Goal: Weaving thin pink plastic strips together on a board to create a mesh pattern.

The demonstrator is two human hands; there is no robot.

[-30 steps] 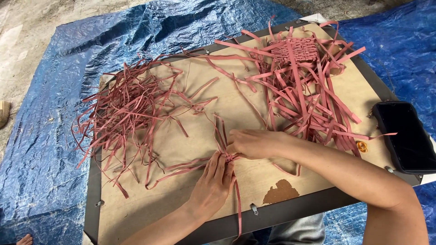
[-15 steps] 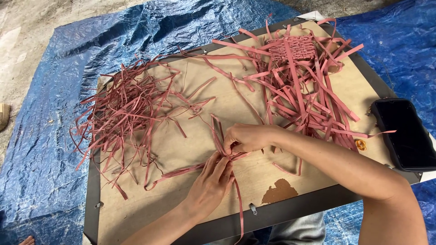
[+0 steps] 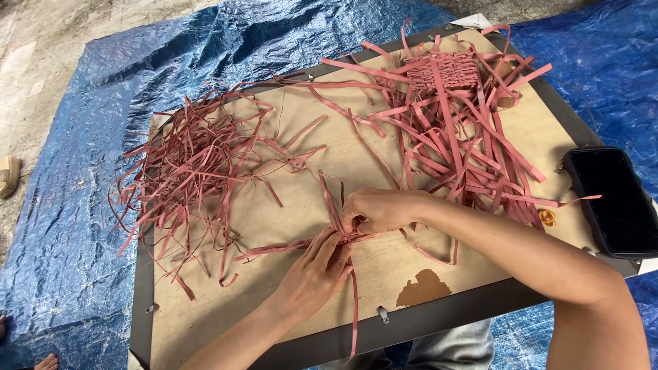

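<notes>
On a brown board (image 3: pixel 288 322) lie many thin reddish-pink strips. A few of them cross near the board's front middle (image 3: pixel 340 229). My left hand (image 3: pixel 312 274) lies flat on that crossing, fingers pressing the strips down. My right hand (image 3: pixel 380 209) is closed on the strips just above it, pinching them where they meet. A loose tangle of strips (image 3: pixel 199 164) is spread over the left half. A small woven patch (image 3: pixel 442 72) with long strip ends sits at the far right.
A black phone (image 3: pixel 617 199) rests at the board's right edge, with a small orange ring (image 3: pixel 546 218) beside it. The board sits on a blue tarp (image 3: pixel 68 226) over bare ground. A sandal (image 3: pixel 8 175) shows at the far left.
My right hand has shifted slightly left and closed more tightly on the crossing strips. My left hand stays pressed on them. The view has drifted a little.
</notes>
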